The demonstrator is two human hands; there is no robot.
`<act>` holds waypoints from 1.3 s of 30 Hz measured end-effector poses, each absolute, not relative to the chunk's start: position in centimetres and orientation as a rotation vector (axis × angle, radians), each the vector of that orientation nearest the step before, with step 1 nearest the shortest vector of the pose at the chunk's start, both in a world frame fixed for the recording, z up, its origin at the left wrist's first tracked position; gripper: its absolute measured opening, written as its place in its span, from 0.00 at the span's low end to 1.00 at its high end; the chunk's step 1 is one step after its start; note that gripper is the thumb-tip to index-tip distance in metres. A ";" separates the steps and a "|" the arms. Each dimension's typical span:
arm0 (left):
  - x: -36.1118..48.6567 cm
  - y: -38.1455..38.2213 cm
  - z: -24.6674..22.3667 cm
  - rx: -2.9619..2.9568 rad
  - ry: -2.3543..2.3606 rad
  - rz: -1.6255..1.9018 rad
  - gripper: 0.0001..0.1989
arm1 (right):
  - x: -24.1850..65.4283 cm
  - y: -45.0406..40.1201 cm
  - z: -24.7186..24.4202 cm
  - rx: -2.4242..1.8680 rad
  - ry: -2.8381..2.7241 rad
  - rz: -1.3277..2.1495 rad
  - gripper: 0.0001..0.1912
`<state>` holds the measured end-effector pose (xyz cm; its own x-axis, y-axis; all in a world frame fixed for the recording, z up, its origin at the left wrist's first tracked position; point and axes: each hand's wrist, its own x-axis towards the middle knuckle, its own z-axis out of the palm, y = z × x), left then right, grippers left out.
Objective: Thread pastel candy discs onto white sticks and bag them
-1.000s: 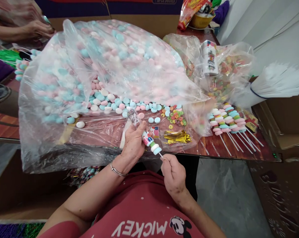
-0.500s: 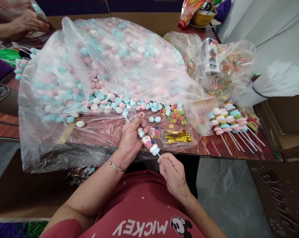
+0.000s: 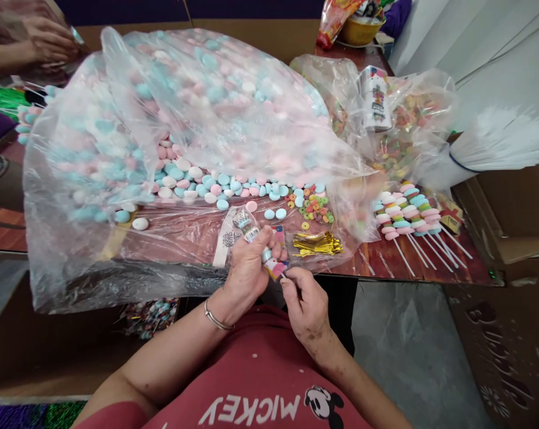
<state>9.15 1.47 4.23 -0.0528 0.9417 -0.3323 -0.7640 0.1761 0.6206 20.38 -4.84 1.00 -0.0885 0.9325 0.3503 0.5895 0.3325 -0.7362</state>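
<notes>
My left hand [image 3: 248, 267] is closed around a narrow clear printed bag [image 3: 246, 224] with pastel marshmallows on a stick inside. The bag's colourful printed end [image 3: 276, 268] shows below my fingers. My right hand [image 3: 307, 301] pinches the white stick [image 3: 283, 275] at that end. Under the bag, on the plastic sheet, lies a white strip with black print [image 3: 229, 238]. Loose blue marshmallows [image 3: 275, 213], gummy rings [image 3: 315, 205] and gold twist ties [image 3: 316, 243] lie just beyond my hands.
A big clear bag of marshmallows [image 3: 198, 107] covers much of the table. Several marshmallow skewers [image 3: 408, 214] lie at the right, near a bundle of white sticks [image 3: 502, 143] and cardboard boxes [image 3: 511, 214]. Another person's hand [image 3: 50, 39] works at the far left.
The bag has slid further over the marshmallows, whose lower pieces no longer stick out. Both hands have come closer together, and the printed strip beneath now shows.
</notes>
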 end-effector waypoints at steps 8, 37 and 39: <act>8.2 2.5 4.7 0.262 0.777 1.439 0.23 | 20.0 -4.7 1.1 -1.331 -1.920 0.382 0.13; 8.8 -1.5 5.0 0.504 0.731 1.375 0.15 | 18.4 -6.5 1.6 -1.305 -1.800 0.566 0.13; 9.0 -1.6 4.7 0.523 0.704 1.361 0.13 | 18.5 -6.6 1.6 -1.302 -1.792 0.558 0.12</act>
<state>8.97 -1.62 4.66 0.0606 0.9869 -0.1496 -0.6922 0.1495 0.7060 18.48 -6.59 1.59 -0.1166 0.9245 0.3630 0.5550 0.3637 -0.7481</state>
